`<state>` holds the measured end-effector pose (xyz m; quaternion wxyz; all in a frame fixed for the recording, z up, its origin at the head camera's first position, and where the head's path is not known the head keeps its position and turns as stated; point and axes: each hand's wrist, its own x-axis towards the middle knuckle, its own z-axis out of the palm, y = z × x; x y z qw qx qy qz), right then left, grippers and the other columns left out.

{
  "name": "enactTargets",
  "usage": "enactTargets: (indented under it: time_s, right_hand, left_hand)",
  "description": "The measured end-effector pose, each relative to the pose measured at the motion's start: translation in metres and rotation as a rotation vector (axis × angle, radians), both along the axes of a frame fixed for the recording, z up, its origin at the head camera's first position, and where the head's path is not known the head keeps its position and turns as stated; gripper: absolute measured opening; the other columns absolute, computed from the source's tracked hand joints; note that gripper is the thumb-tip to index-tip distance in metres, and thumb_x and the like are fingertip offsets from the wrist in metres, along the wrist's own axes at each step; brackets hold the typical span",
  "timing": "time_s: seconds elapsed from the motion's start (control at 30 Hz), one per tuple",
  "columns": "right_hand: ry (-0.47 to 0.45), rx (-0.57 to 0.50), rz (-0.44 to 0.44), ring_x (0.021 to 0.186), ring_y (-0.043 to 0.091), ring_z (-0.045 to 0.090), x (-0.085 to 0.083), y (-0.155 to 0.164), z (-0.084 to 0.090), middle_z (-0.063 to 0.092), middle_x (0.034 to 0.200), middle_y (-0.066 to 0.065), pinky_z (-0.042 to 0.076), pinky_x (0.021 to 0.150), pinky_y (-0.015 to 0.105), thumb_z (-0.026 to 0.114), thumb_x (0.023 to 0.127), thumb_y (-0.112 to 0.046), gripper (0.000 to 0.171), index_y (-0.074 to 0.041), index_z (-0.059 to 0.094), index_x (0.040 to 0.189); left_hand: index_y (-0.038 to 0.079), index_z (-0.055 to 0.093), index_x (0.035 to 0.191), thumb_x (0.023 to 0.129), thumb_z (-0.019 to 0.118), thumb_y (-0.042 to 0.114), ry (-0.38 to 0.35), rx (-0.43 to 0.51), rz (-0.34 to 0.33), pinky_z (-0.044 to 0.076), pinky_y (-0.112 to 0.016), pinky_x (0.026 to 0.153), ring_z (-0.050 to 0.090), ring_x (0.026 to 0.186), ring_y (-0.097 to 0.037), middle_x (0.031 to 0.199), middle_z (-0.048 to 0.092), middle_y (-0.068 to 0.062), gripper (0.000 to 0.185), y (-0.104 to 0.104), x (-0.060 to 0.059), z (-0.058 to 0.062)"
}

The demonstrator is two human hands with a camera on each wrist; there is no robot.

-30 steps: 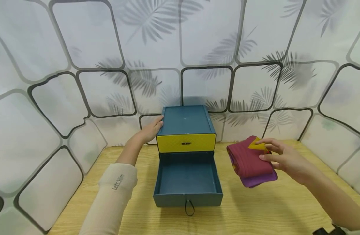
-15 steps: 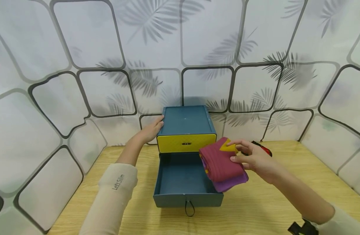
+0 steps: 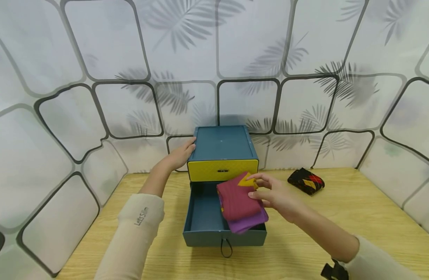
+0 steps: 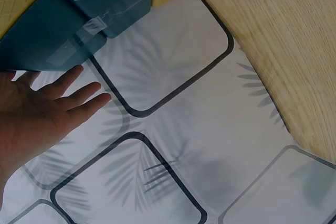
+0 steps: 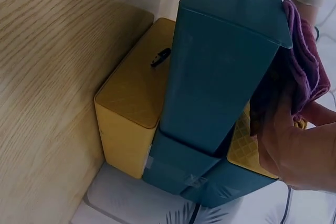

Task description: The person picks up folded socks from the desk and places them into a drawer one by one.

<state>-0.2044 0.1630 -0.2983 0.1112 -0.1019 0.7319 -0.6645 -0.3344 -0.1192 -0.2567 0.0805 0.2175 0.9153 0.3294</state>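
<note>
My right hand (image 3: 279, 198) pinches a folded pair of maroon and purple socks (image 3: 237, 200) with a yellow patch. The socks hang over the right part of a pulled-out blue drawer (image 3: 200, 238), and their purple layer overlaps its right wall in the head view. In the right wrist view the socks (image 5: 312, 66) bunch beside the drawer's side wall (image 5: 220, 77), partly hidden by my fingers. My left hand (image 3: 177, 156) rests its extended fingers against the left side of the blue drawer cabinet (image 3: 221, 144). The left wrist view shows those fingers (image 4: 79, 95) spread.
Above the pulled-out drawer is a closed yellow drawer (image 3: 202, 171). The right wrist view shows another yellow drawer (image 5: 134, 82) below. Folded black argyle socks (image 3: 306, 181) lie at the right on the wooden table (image 3: 305, 241). A patterned sheet (image 3: 186, 46) stands behind and at both sides.
My right hand has carried the maroon and purple socks leftward from beside the cabinet to over the drawer. The black argyle socks have come into sight. My left hand stays put.
</note>
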Motion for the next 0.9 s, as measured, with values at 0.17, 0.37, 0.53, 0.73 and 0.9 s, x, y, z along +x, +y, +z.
enactTargets:
  time_s: [0.17,0.37,0.53,0.73,0.9]
  right_hand:
    - [-0.041,0.015,-0.010,0.089,0.021,0.055,-0.009,-0.010,-0.006,0.043,0.117,0.020,0.049,0.074,0.033,0.062,0.087,-0.005,0.040,0.001,0.045,0.123]
    - [0.071,0.229,-0.059,0.078,0.019,0.056,-0.014,-0.023,-0.019,0.047,0.116,0.019,0.049,0.065,0.031,0.066,0.083,-0.003,0.033,-0.004,0.054,0.115]
    - [0.227,0.446,-0.054,0.078,0.021,0.057,-0.016,-0.031,-0.025,0.054,0.109,0.014,0.050,0.065,0.033,0.068,0.081,-0.001,0.029,-0.007,0.058,0.108]
    - [0.426,0.653,0.003,0.097,0.025,0.056,-0.021,-0.038,-0.028,0.059,0.106,0.008,0.049,0.076,0.038,0.070,0.081,-0.003,0.028,-0.011,0.058,0.104]
    - [0.536,0.788,0.019,0.082,0.017,0.053,-0.024,-0.045,-0.029,0.057,0.094,0.003,0.047,0.068,0.033,0.072,0.078,-0.002,0.028,-0.013,0.059,0.101]
  left_hand:
    - [0.013,0.003,0.149,0.104,0.017,0.031,0.007,-0.001,0.002,0.013,-0.050,0.107,0.009,0.136,-0.033,0.152,0.006,-0.013,0.051,0.000,-0.001,0.000]
    - [0.015,0.003,0.150,0.103,0.017,0.032,-0.001,-0.002,0.009,0.013,-0.051,0.107,0.010,0.136,-0.033,0.152,0.006,-0.012,0.051,0.000,0.000,-0.001]
    - [0.015,0.003,0.150,0.103,0.017,0.032,-0.002,0.002,0.010,0.013,-0.052,0.107,0.009,0.136,-0.033,0.152,0.006,-0.012,0.051,0.000,-0.001,-0.002]
    - [0.015,0.003,0.150,0.103,0.017,0.032,-0.005,0.001,0.008,0.013,-0.051,0.107,0.009,0.136,-0.032,0.152,0.006,-0.012,0.051,0.000,-0.001,-0.002]
    - [0.014,0.003,0.150,0.103,0.017,0.031,-0.006,0.001,0.001,0.013,-0.051,0.107,0.009,0.136,-0.032,0.152,0.006,-0.012,0.051,0.000,-0.001,-0.001]
